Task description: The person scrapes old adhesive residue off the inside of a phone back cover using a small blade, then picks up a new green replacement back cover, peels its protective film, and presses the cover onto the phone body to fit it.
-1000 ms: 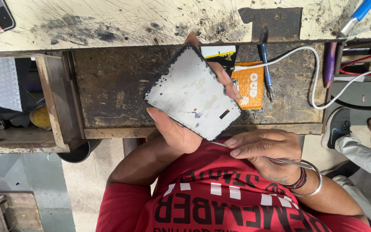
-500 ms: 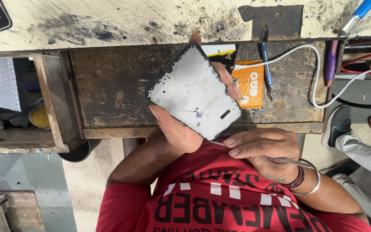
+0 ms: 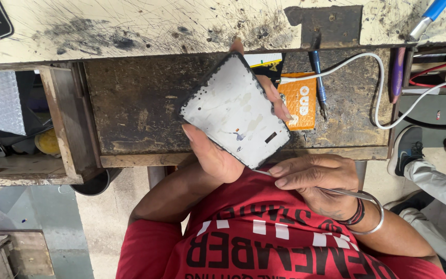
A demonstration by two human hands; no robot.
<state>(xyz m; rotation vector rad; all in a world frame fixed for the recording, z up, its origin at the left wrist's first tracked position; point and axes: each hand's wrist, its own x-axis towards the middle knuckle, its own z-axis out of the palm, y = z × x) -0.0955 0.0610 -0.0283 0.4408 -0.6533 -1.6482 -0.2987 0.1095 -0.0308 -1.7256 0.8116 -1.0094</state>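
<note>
While the left hand [image 3: 218,155] clamps the phone frame [image 3: 235,109] by its edges, the right hand [image 3: 311,178] pinches thin tweezers [image 3: 336,191]; the frame looks light, stiff, fragile.

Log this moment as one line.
left hand: holds phone panel tilted | right hand: thin metal tool at panel's lower edge | drawer: open
</note>
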